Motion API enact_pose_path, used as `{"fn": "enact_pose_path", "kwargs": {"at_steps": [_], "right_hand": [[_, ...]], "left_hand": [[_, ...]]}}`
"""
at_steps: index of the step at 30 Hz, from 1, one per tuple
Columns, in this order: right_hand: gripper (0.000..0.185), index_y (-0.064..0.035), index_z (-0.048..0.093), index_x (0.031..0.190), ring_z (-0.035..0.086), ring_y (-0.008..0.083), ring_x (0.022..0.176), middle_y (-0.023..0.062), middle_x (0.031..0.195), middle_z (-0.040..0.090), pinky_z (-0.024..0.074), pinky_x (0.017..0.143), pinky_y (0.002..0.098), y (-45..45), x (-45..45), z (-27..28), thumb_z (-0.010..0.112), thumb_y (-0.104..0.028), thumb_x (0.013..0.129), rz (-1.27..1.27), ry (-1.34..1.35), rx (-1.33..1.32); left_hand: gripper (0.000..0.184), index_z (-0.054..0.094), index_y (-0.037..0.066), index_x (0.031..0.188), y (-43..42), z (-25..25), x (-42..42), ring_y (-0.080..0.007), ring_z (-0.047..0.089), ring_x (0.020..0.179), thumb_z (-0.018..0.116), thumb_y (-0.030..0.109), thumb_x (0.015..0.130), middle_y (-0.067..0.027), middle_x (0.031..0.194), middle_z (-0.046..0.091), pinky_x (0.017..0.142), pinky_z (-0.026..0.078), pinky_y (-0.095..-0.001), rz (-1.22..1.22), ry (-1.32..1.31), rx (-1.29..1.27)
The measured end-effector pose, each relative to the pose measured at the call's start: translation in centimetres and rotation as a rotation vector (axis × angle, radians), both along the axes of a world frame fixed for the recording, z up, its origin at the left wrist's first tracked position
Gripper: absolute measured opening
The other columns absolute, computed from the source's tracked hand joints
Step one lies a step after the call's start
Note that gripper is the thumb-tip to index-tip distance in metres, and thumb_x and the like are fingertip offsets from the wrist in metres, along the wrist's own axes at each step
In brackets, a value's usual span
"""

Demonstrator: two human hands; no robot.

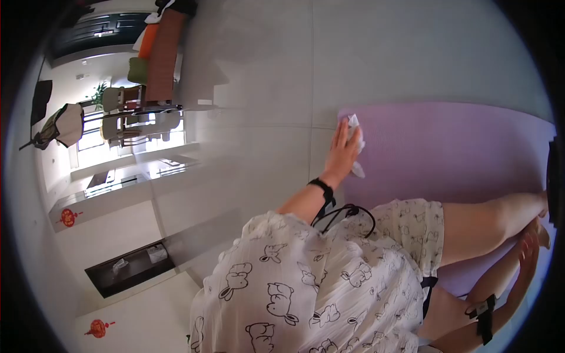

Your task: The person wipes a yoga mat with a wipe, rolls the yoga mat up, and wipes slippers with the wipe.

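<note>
My left hand (343, 154) presses a crumpled white tissue (359, 144) against the edge of a purple mat (435, 147). Its fingers are fairly straight and lie over the tissue, which sticks out past the fingertips and beside the palm. A black band circles that wrist. My right hand (530, 240) is at the far right, against my lower leg and foot (542, 235); its finger grip is too small and distorted to make out. My bent legs rest over the mat.
Grey floor tiles (259, 70) border the mat. A black cord loop (353, 213) hangs by my shirt. Chairs (120, 100) and a long brown bench-like piece (163, 59) stand farther off. A dark wall niche (130, 269) holds white items. The view is turned sideways.
</note>
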State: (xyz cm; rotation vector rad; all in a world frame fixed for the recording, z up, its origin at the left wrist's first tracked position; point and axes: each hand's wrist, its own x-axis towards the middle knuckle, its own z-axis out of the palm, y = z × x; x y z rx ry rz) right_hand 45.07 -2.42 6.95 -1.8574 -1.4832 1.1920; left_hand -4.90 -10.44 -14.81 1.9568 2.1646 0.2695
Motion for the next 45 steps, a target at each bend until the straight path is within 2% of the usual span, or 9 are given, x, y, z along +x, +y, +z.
{"fn": "enact_pose_path", "kwargs": {"at_steps": [7,10,15,27,29,34,42,43,45], "right_hand": [[0.042,0.0029,0.045,0.123,0.049,0.0262,0.11,0.0181,0.118,0.052,0.0396,0.095,0.0353,3.3,3.1,-6.0,0.046,-0.026,0.092,0.002,0.06,-0.062],[0.045,0.0016,0.043,0.126,0.047,0.0273,0.114,0.0186,0.121,0.051,0.0359,0.099,0.0349,5.4,10.8,-14.3,0.044,-0.03,0.093,-0.199,0.25,-0.256],[0.044,-0.0013,0.041,0.128,0.045,0.0279,0.116,0.0178,0.122,0.05,0.0317,0.102,0.0365,3.7,1.9,-8.1,0.043,-0.028,0.094,0.018,0.138,0.014],[0.038,-0.0057,0.04,0.13,0.038,0.0195,0.124,0.0131,0.127,0.046,0.0273,0.102,0.0282,6.8,-0.9,-14.4,0.038,-0.02,0.095,0.114,-0.05,-0.034],[0.034,-0.0048,0.045,0.125,0.046,0.0182,0.115,0.011,0.118,0.054,0.0324,0.097,0.0264,7.3,0.0,-16.6,0.041,-0.02,0.095,0.288,-0.256,-0.054],[0.03,-0.0031,0.05,0.119,0.05,0.0161,0.106,0.0102,0.109,0.057,0.0369,0.091,0.0242,6.3,-2.1,-14.8,0.042,-0.02,0.095,0.151,-0.084,-0.062],[0.029,-0.0046,0.053,0.116,0.054,0.0172,0.099,0.0109,0.102,0.061,0.0399,0.088,0.0266,6.4,-2.2,-15.5,0.041,-0.021,0.095,0.036,-0.022,-0.015],[0.029,-0.0052,0.053,0.115,0.054,0.0171,0.099,0.0106,0.101,0.061,0.0403,0.087,0.0268,6.7,-2.0,-16.2,0.041,-0.023,0.095,0.019,-0.054,0.004],[0.03,-0.0063,0.054,0.115,0.055,0.0172,0.099,0.0108,0.101,0.061,0.0405,0.086,0.0267,7.2,-2.3,-16.3,0.041,-0.025,0.095,0.079,-0.157,-0.001]], "left_hand": [[0.052,0.045,0.017,0.127,1.5,-0.7,-2.4,-0.0311,0.03,0.127,0.05,-0.004,0.079,-0.0043,0.141,0.028,0.099,0.036,-0.0365,0.049,-0.136,-0.155],[0.045,0.056,0.014,0.114,4.7,-2.2,-4.9,-0.0301,0.042,0.116,0.057,-0.005,0.073,-0.0081,0.128,0.043,0.09,0.04,-0.0354,0.083,0.153,0.22],[0.023,0.059,0.008,0.091,7.1,-1.4,-3.1,-0.0304,0.05,0.091,0.061,-0.001,0.069,-0.0117,0.092,0.049,0.081,0.042,-0.0385,0.237,-0.166,0.177],[0.029,0.06,0.009,0.092,6.6,-0.8,-4.4,-0.0303,0.048,0.096,0.056,-0.006,0.068,-0.0074,0.099,0.055,0.084,0.043,-0.0379,0.151,-0.159,0.105],[0.029,0.06,0.01,0.091,8.2,-1.0,-2.9,-0.0299,0.049,0.096,0.057,-0.005,0.067,-0.0066,0.099,0.056,0.084,0.043,-0.0374,0.146,-0.117,0.09],[0.029,0.059,0.01,0.092,9.3,-1.4,-1.8,-0.0303,0.051,0.093,0.056,-0.004,0.066,-0.0089,0.097,0.057,0.081,0.043,-0.0391,-0.026,-0.205,0.163],[0.014,0.059,0.005,0.087,8.1,-1.4,-2.8,-0.0299,0.052,0.086,0.053,0.001,0.075,-0.0111,0.093,0.058,0.075,0.045,-0.0381,0.372,-0.111,0.197],[0.009,0.057,0.003,0.084,9.4,0.0,-1.0,-0.0301,0.053,0.085,0.053,0.003,0.076,-0.0128,0.091,0.058,0.073,0.045,-0.0387,0.458,-0.363,0.079],[0.007,0.055,0.0,0.077,11.7,0.3,2.9,-0.0299,0.055,0.081,0.051,0.006,0.079,-0.0161,0.083,0.057,0.067,0.045,-0.0397,0.272,-0.413,0.07]]}}
